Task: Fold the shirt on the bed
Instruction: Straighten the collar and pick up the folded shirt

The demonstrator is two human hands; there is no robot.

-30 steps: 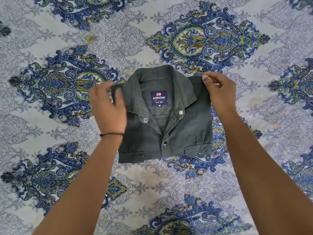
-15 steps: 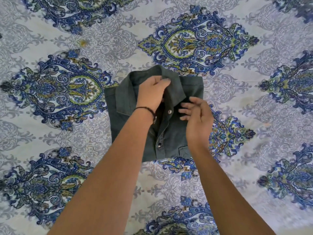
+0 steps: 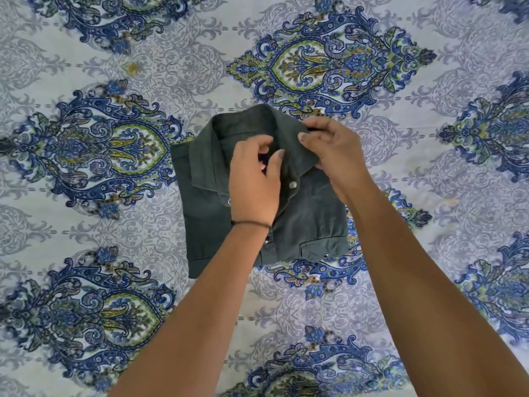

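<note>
Bed (image 3: 86, 196): patterned blue sheet, open all round.
Shirt (image 3: 206, 213): folded, flat, centred.
Left hand (image 3: 254, 181): curled at the placket.
Right hand (image 3: 332, 147): pinching the collar (image 3: 292, 144).

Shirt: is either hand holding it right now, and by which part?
Both are at the shirt collar: the right hand pinches its right flap, and the left hand grips at the neck opening.

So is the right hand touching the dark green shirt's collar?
Touching. The head view shows the right hand pinching the right side of the dark green shirt's collar, fingertips pressed onto the fabric.
</note>
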